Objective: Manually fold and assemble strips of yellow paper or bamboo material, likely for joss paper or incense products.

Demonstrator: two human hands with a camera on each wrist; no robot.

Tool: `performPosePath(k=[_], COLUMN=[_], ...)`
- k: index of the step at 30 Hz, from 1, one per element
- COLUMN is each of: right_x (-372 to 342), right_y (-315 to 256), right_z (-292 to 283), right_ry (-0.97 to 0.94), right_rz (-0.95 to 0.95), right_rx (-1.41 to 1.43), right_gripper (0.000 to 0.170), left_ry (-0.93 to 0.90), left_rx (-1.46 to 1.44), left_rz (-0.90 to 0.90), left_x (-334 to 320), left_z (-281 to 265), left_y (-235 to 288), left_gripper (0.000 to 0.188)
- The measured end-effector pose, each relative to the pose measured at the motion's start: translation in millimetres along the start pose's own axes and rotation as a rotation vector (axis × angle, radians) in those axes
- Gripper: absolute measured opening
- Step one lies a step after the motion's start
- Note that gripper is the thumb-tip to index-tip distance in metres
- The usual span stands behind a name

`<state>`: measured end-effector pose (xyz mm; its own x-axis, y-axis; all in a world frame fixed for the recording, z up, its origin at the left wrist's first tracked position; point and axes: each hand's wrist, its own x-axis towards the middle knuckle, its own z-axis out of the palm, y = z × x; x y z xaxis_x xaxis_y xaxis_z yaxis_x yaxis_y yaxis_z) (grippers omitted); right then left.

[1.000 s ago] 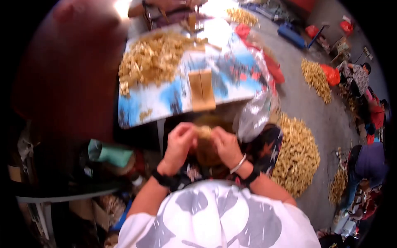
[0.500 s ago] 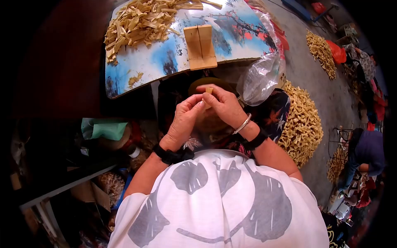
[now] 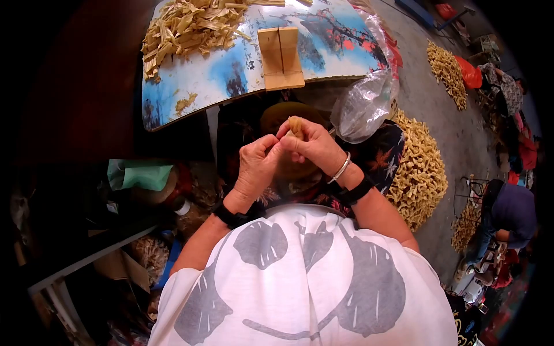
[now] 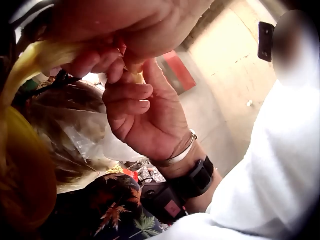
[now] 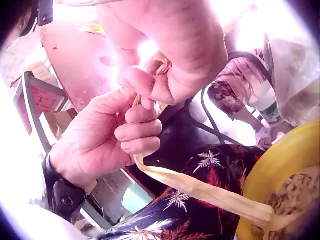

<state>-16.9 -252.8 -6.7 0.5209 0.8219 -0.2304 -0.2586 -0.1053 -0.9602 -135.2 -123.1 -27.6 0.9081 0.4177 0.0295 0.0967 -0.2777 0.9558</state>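
Note:
My left hand (image 3: 257, 164) and right hand (image 3: 311, 147) meet fingertip to fingertip over my lap, above a yellow basin (image 5: 282, 157). Between them is a pale yellow, flexible strip (image 5: 200, 192). Thumb and fingers of the right hand pinch a folded part of it, which pokes up above the fingertips in the head view. The left hand's fingers curl round the strip in the right wrist view, and a long tail hangs from them down to the basin. Fingers hide the middle of the strip. Pale pieces lie inside the basin.
Ahead stands a painted table (image 3: 219, 86) with a heap of dry yellow strips (image 3: 190, 29) and an upright wooden block (image 3: 281, 52) at its front edge. Clear plastic (image 3: 363, 109) hangs at its right corner. A large pile of knotted pieces (image 3: 418, 173) lies on the floor at right.
The hands have come together from slightly apart, with the strip's folded end now standing up at the right fingertips. The head view has tipped downward, so the table sits higher in it.

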Motion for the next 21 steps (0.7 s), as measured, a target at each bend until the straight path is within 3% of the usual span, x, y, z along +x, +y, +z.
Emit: performPosePath(k=[1, 4, 6, 11, 14, 15, 18, 21], right_x=[0.7, -1.1, 0.8, 2.7, 2.2, 2.5, 0.6, -4.9], right_y=[2.4, 3.4, 4.8, 4.8, 9.5, 11.0, 12.4, 3.1], right_z=[-2.2, -6.8, -17.0, -10.5, -2.4, 1.8, 9.0, 12.9], right_ry=[-0.078, -0.047, 0.028, 0.125, 0.072, 0.066, 0.029, 0.076], right_rz=[0.010, 0.032, 0.043, 0.035, -0.130, -0.229, -0.223, -0.207], right_rx=[0.049, 0.015, 0.134, -0.199, -0.464, -0.520, -0.423, -0.463], right_gripper=[0.014, 0.013, 0.013, 0.018, 0.022, 0.023, 0.022, 0.017], left_ry=[-0.001, -0.045, -0.090, -0.140, 0.076, 0.002, -0.104, -0.083], left_rx=[-0.077, -0.230, -0.297, -0.305, -0.268, -0.214, 0.027, -0.100], left_rz=[-0.014, -0.148, -0.233, -0.341, -0.012, -0.050, 0.124, 0.027], left_x=[-1.0, -4.6, -7.3, -0.5, 15.4, 18.5, 26.9, 28.1], left_z=[2.9, -3.2, -12.8, -20.0, -3.0, -9.1, -13.7, -14.1], left_y=[-6.6, -3.6, 1.5, -7.9, -0.7, 8.6, 21.0, 16.3], left_gripper=[0.021, 0.021, 0.022, 0.020, 0.016, 0.011, 0.004, 0.004])
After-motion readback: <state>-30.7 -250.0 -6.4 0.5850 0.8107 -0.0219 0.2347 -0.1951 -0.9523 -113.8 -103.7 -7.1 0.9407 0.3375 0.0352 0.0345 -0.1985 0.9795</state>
